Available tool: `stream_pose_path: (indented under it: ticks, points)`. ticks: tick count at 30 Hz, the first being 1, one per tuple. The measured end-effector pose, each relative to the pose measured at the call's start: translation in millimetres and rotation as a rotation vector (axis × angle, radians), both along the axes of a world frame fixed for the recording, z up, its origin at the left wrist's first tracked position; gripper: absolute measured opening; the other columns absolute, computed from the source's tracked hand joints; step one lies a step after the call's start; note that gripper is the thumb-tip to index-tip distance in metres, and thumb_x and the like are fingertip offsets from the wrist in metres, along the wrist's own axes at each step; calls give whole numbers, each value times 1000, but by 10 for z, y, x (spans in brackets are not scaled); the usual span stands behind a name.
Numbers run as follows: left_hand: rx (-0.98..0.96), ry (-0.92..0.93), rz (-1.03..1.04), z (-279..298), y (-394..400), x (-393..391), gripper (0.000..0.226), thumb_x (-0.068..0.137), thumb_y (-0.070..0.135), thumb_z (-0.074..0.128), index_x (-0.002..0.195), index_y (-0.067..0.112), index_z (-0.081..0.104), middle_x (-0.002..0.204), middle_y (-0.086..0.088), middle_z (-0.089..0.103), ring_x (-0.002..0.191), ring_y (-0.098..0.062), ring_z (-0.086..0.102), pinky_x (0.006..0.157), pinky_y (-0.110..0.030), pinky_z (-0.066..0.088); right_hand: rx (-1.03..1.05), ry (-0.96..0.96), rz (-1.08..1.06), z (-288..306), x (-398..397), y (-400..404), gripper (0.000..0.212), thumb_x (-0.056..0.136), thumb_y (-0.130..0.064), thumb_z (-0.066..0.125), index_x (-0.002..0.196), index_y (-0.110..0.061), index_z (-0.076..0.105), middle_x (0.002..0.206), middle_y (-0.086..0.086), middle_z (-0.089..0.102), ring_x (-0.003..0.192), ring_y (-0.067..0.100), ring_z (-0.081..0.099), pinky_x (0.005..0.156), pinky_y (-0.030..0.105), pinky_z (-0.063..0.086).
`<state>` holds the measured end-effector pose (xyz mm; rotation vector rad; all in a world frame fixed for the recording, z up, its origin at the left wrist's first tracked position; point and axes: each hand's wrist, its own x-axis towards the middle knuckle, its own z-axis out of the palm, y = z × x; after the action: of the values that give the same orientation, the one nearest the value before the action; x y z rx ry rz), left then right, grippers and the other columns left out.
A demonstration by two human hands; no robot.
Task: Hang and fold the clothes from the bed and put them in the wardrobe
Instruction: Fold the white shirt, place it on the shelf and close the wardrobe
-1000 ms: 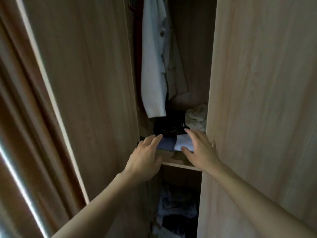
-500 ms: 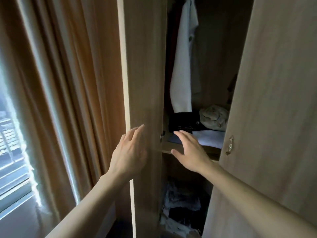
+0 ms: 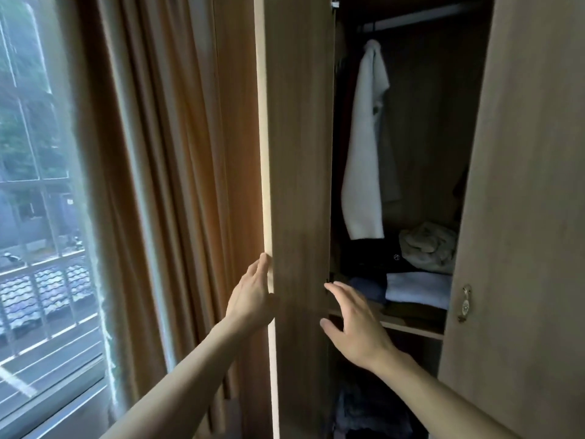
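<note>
The left hand lay flat against the wardrobe door edge, fingers together; the right hand hovered with fingers spread, empty, before folded clothes.

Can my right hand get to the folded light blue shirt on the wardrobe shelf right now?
Probably yes: the right hand is open, just before the shelf, with the doorway clear to the folded light blue shirt.

At my 12 o'clock: wardrobe door brown woodgrain. Hanging garment plain white. Folded cloth light blue, darker blue piece beside it. Curtain orange-brown at 10 o'clock.
</note>
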<state>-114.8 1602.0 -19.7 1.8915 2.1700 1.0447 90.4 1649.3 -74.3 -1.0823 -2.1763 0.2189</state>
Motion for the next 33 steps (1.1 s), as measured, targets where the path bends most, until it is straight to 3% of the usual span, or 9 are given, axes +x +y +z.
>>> stream_pose_path:
  ticks: [3,6,13,17,20,23,28,30,33]
  points:
    - [29,-40,-27,-49,33,78,84,75,22,61,148,19,19,149,-6,40,118,-34,55,89,-44,50,16,-7,-18,-12,185,-26,66,95,-34,60,153,-25,29,157,-8,30,145,7,25,114,16,18]
    - [42,-73,-23,-75,64,149,87,78,20,65,151,18,19,154,-7,35,126,-34,51,96,-45,48,3,-13,-50,4,339,-59,66,96,-33,60,153,-24,28,157,-9,29,143,6,25,108,12,15]
    - [95,-134,-117,-140,28,467,91,76,0,56,156,23,19,157,-3,31,133,-33,45,97,-44,50,-47,-11,-82,-43,508,-163,69,95,-36,60,154,-29,25,158,-11,27,146,6,23,118,24,24]
    - [138,-297,-223,-345,203,653,98,71,-11,58,154,32,28,141,7,48,128,-17,52,95,-39,55,-101,-36,-97,-187,671,-248,70,95,-37,60,154,-31,22,158,-14,23,147,6,21,117,22,23]
    - [119,-412,-330,-420,220,923,93,70,-18,44,148,32,39,143,9,50,131,-10,50,100,-39,53,-140,-43,-105,-309,840,-226,73,95,-38,60,154,-31,17,160,-13,21,147,4,18,115,17,18]
    - [77,-412,-428,-439,265,1255,92,72,-17,41,147,36,39,147,14,46,133,-6,47,106,-39,49,-190,0,-111,-319,987,-59,85,94,-43,61,156,-32,5,163,-10,13,150,10,15,119,27,22]
    - [82,-354,-408,-396,578,1799,84,76,-14,39,139,41,44,137,16,51,117,5,54,90,-20,53,-180,69,-45,-255,1268,316,98,92,-46,62,156,-31,-10,164,-11,8,150,12,15,120,32,25]
    - [81,-314,-377,-366,745,1999,81,75,-15,40,137,36,48,130,12,57,111,4,56,77,-8,49,-136,101,-10,-240,1439,441,95,90,-40,63,156,-35,-6,161,-13,17,148,7,20,118,29,28]
    - [50,-239,-344,-310,930,2303,81,75,-15,43,140,33,48,131,12,54,109,0,55,74,-4,46,-117,79,9,-272,1683,640,95,90,-40,61,153,-45,-10,161,-16,15,148,7,18,118,31,28]
